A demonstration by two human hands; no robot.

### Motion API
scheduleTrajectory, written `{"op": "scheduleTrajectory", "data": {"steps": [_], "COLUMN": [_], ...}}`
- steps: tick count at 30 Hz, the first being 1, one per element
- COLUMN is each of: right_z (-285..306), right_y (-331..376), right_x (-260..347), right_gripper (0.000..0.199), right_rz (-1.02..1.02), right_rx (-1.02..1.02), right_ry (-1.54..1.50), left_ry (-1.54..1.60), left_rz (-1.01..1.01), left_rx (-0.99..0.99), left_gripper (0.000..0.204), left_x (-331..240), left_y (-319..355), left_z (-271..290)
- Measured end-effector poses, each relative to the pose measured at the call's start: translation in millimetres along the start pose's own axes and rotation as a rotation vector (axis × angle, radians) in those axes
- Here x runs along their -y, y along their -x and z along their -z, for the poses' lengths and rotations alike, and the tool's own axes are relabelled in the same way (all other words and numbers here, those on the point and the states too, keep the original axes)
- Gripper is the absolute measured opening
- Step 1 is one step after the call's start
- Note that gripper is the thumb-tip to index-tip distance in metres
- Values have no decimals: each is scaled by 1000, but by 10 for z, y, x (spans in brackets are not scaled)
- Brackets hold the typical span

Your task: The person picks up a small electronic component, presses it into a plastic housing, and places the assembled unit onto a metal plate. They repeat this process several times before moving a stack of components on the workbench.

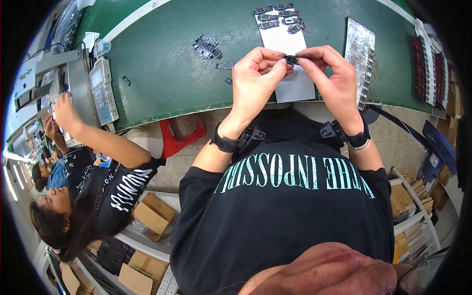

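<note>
Together, both hands' fingers (281, 63) pinch a small dark part (291, 59), perhaps a clip, above a white sheet (295, 88).

open green counter (167, 64) left of the hands, broken only by a loose parts pile (207, 46). ahead, white sheet (287, 39) with parts blocks the reach. right, metal tray (358, 46) and dark racks (427, 69) crowd the edge.
</note>
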State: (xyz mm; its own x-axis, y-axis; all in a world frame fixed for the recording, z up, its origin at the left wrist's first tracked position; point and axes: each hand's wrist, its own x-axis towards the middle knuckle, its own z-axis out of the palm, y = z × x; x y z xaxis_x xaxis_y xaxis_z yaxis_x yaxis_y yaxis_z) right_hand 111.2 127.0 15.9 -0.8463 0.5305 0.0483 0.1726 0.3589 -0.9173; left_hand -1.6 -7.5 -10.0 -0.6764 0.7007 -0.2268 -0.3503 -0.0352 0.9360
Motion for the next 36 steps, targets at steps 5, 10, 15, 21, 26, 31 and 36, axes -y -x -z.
{"op": "scheduleTrajectory", "data": {"steps": [5, 10, 15, 21, 26, 31, 36], "right_z": [-71, -85, 37, 102, 83, 67, 67], "right_y": [-228, -324, -319, -365, -357, -357, -274], "right_x": [106, 87, -125, -58, -79, -115, -6], "right_gripper": [11, 10, 15, 21, 21, 19, 15], "right_rz": [-11, -75, -66, -222, -184, -130, -2], "right_rx": [-17, 54, 109, 281, 328, 350, 310], "right_ry": [74, 28, -200, -443, -402, -251, 36], "left_ry": [94, 116, 153, 144, 132, 27, -5], "left_rz": [76, 142, 95, 93, 92, 36, 109], "left_rx": [1, 6, 21, 15, 5, 34, 108], "left_gripper": [10, 10, 9, 9, 8, 10, 9], "left_x": [-125, -179, -95, -143, -126, -110, -163], "left_y": [-156, -179, -132, -118, -99, -77, -136], "left_z": [98, 149, 40, 10, -4, -19, 73]}}
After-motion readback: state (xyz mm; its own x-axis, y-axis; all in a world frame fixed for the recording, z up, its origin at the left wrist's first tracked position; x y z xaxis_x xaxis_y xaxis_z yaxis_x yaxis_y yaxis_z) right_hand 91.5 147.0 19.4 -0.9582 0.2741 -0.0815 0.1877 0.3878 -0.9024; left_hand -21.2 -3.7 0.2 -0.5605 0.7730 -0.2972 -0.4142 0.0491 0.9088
